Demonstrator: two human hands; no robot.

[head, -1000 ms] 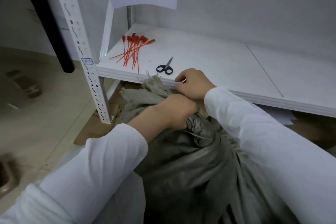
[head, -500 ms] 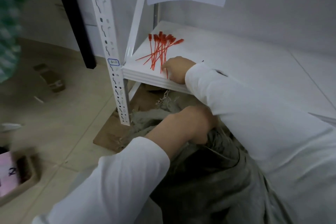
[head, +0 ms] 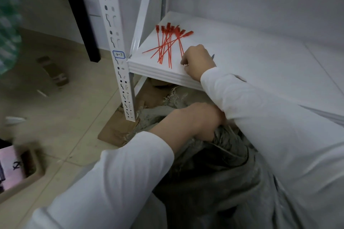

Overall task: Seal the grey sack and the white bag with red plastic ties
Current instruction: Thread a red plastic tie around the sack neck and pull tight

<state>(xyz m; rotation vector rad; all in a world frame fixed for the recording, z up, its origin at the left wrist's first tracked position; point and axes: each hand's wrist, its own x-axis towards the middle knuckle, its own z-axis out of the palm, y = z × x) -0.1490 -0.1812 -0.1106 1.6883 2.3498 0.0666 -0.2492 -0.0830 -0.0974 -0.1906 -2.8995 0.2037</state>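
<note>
Left grip (head: 197,121) is clamped round the grey sack (head: 223,173) at its bunched neck, under the shelf (head: 260,65). Right grip (head: 197,61), fingers curled, is at the red ties (head: 167,44); whether one's pinched, I cannot tell. Best draw one out singly.

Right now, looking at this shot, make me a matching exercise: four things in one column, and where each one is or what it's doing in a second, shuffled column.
Things:
1. red ties
2. left hand
3. right hand
4. cardboard

Places or states:
A. lying flat on the floor under the shelf
B. gripping the bunched neck of the grey sack
C. in a loose pile near the shelf's left corner
D. fingers curled, resting on the shelf just right of the pile

Pairs: 1-C, 2-B, 3-D, 4-A
</note>
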